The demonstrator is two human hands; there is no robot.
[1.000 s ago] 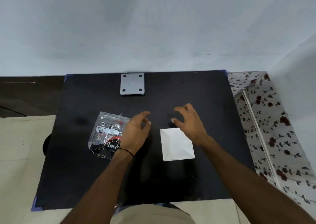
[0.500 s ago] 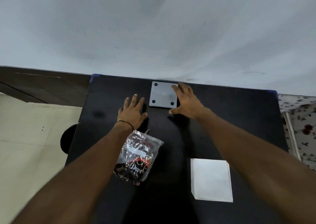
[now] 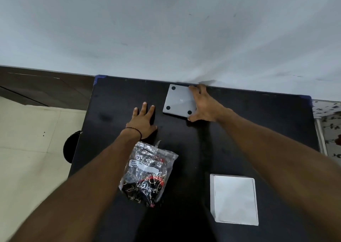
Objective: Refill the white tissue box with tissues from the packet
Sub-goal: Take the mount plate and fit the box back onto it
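Observation:
The white tissue box (image 3: pixel 178 101) lies at the far edge of the black table (image 3: pixel 258 131), showing a pale grey square face with four black dots. My right hand (image 3: pixel 204 106) clasps its right side, fingers on the far corner and thumb at the near corner. My left hand (image 3: pixel 143 122) rests flat on the table just left of the box, fingers spread and holding nothing. The clear crinkled tissue packet (image 3: pixel 147 173) with black and red print lies nearer me, under my left forearm. A flat white square stack (image 3: pixel 234 199) sits at the near right.
A pale wall rises directly behind the table's far edge. Cream floor tiles (image 3: pixel 27 149) lie to the left, with a dark round object (image 3: pixel 71 146) by the table's left edge. A floral-patterned surface (image 3: pixel 330 123) adjoins the table on the right.
Both hands reached forward from the table's middle to its far edge. My right hand has closed around the box's right side, and my left hand has flattened on the table beside it.

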